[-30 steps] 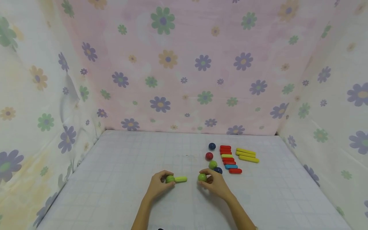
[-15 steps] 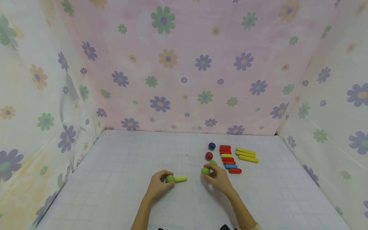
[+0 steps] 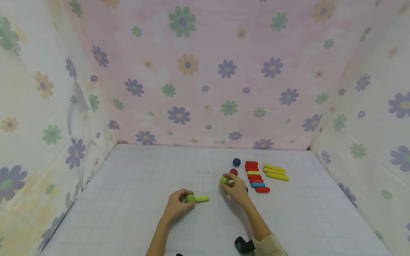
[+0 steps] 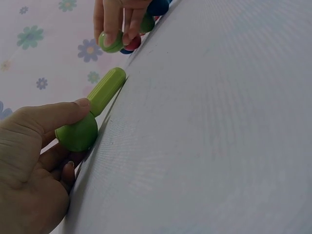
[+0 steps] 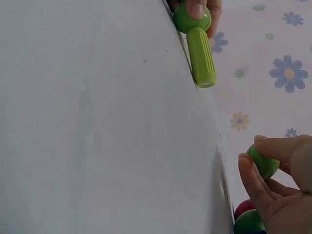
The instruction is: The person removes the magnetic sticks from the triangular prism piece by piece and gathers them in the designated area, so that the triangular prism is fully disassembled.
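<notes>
My left hand (image 3: 174,207) grips a green ball (image 4: 78,134) low on the white-clothed table. Joined to that ball is a ridged lime-green rod (image 3: 202,198), its free end pointing right. Further right, my right hand (image 3: 238,190) pinches a second green ball (image 5: 264,163) between thumb and fingertips, apart from the rod. Just beyond those fingers is a red ball (image 3: 234,172). Another green ball (image 5: 249,223), on the table in the right wrist view, is covered by the right hand in the head view. A navy ball (image 3: 246,189) shows only its edge beside that hand.
A navy ball (image 3: 236,162) stands at the back. Right of it runs a column of short rods (image 3: 254,176), mostly red, with a blue and a lime one. Three longer yellow rods (image 3: 275,172) lie beyond. Flowered cloth walls (image 3: 205,78) enclose the table.
My right hand has shifted away from me with its green ball, first rightward, then back left near the red ball. The left hand keeps its ball and rod in place.
</notes>
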